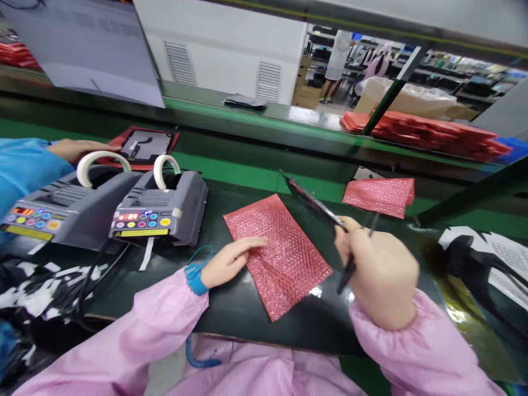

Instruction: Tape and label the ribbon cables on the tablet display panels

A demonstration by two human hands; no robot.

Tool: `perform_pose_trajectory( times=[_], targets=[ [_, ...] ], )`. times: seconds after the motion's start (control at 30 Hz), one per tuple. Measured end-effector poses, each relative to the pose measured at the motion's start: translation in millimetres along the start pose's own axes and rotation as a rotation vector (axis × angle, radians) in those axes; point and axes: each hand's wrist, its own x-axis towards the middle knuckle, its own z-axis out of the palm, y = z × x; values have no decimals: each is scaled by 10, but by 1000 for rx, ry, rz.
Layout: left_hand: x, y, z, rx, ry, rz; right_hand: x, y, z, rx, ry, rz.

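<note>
A red bubble-wrap bag (284, 250) lies flat on the dark work surface in front of me. My left hand (231, 261) rests on its left edge, fingers stretched out over the top. A blue wrist strap (196, 279) is around that wrist. My right hand (375, 269) is closed on a thin black flat panel (313, 203), held tilted above the surface and seen almost edge-on. A slim dark tool (347, 273) sticks out below the same hand, blurred, its kind unclear. Behind that hand lies another red bubble bag (381, 197) with something grey partly under it.
Two grey tape dispensers (160, 212) with white tape rolls stand at left. Beyond them, a co-worker's hand (80, 148) touches a panel (146, 146) on a red bag. Stacked red bags (437, 137) fill the back shelf. Black-and-white parts (490, 258) lie at right.
</note>
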Motion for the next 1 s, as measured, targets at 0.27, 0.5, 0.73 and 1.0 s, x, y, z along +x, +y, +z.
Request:
perform_pose_trajectory(
  times=[0.27,0.5,0.73,1.0],
  targets=[
    [-400,-64,84,85,475,-398,-747,-751,448,398,-337,-238],
    [-299,41,402,488,182,-356,-1829,285,630,304,-438,234],
    [309,-474,146,611,-61,-131,-1729,1291,1090,506,-525,175],
    [572,-596,120,609,-97,-23,-804,1069,1584,722,-589,-58]
  ],
)
